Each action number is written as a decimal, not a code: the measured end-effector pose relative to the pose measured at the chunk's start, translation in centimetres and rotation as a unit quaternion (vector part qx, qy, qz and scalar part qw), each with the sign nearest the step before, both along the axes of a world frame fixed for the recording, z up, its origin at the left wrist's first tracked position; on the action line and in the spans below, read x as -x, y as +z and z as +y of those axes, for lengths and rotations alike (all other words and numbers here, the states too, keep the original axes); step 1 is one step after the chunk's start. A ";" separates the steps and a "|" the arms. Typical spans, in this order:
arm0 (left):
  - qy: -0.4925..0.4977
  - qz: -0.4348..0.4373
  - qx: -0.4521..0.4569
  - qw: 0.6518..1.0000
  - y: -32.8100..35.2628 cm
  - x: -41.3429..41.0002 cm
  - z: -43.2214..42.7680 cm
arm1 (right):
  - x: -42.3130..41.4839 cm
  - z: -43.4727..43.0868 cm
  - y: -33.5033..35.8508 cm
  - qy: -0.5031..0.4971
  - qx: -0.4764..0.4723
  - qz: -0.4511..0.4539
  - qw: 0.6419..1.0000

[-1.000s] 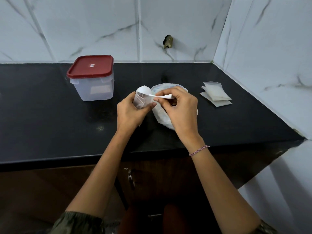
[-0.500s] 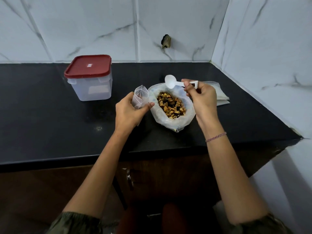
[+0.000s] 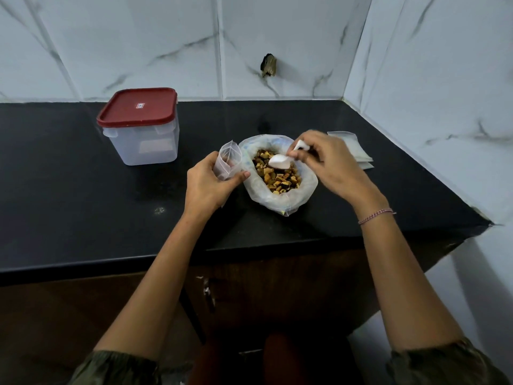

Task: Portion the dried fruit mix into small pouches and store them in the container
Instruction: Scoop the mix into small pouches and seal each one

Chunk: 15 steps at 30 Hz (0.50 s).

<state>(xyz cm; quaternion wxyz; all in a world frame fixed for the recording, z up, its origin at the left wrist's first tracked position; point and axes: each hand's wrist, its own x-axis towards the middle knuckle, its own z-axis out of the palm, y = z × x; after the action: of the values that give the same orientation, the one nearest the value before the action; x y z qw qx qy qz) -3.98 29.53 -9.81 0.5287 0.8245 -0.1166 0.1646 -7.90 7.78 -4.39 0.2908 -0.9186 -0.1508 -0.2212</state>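
An open plastic bag (image 3: pixel 304 193) of brown dried fruit mix (image 3: pixel 280 177) lies on the black counter (image 3: pixel 83 195). My right hand (image 3: pixel 330 165) pinches a white plastic scoop (image 3: pixel 280 162), whose bowl dips into the mix. My left hand (image 3: pixel 208 184) grips a small clear zip pouch (image 3: pixel 226 159) just left of the bag, its mouth held open and upward. The clear container (image 3: pixel 144 141) with a red lid (image 3: pixel 138 107) stands shut at the back left.
A small stack of spare pouches (image 3: pixel 358 151) lies behind my right hand, near the right wall. Marble-tiled walls close off the back and right. The counter's front edge runs below my wrists, with a dark cabinet underneath.
My right hand swung the scoop from the pouch mouth out over the bag, then lowered it into the fruit mix. My left hand kept holding the pouch in place.
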 end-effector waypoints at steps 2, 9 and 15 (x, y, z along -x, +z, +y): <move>-0.002 0.001 -0.004 1.000 0.0 -0.1 0.0 | 0.8 -0.2 0.6 -0.020 -0.037 -0.041 0.998; -0.009 0.005 0.000 1.000 -0.2 -0.1 0.0 | 1.8 2.0 0.0 -0.004 -0.019 -0.014 1.000; -0.017 0.010 0.001 1.000 -0.2 -0.1 0.1 | 0.5 2.1 -1.4 -0.082 -0.009 -0.060 0.995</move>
<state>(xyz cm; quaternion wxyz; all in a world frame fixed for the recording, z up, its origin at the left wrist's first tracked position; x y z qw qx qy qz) -3.92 29.62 -10.05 0.5336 0.8233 -0.1252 0.1478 -8.37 9.83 -5.84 0.2709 -0.9102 -0.0903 -0.2999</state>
